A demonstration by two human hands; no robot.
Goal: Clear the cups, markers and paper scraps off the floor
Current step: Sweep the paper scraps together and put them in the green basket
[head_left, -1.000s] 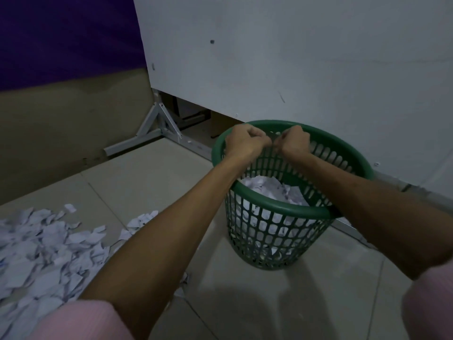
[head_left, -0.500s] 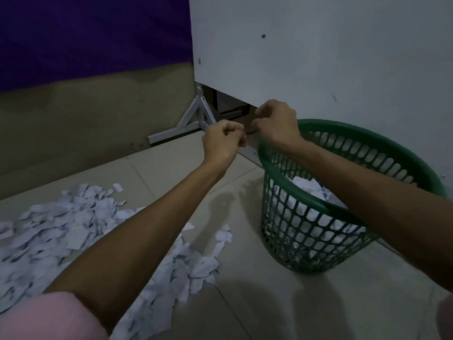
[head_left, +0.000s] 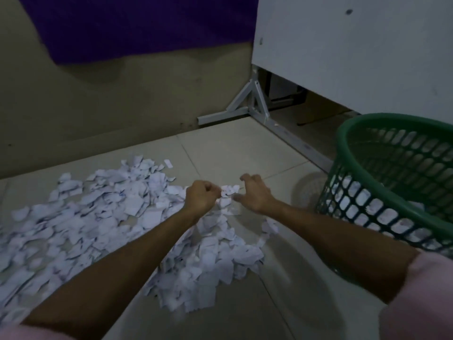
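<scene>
A wide heap of torn white paper scraps (head_left: 98,212) covers the tiled floor at left and centre. Both my hands hover low over its far right end. My left hand (head_left: 202,197) is a closed fist, and I see nothing held in it. Just to its right, my right hand (head_left: 255,195) has loosely bent, spread fingers and holds nothing. A few scraps lie between the two hands. The green mesh waste basket (head_left: 392,119) stands at the right, with white scraps showing through its wall. No cups or markers are in view.
A large white board (head_left: 355,57) stands behind the basket on a grey metal foot (head_left: 252,104) that runs along the floor. A beige wall with a purple cloth (head_left: 122,25) closes off the back. Bare tiles lie between the heap and the basket.
Both hands left the basket rim and swung left and down to the paper heap. The right hand's fingers have uncurled. The view turned left, so the basket now sits at the right edge.
</scene>
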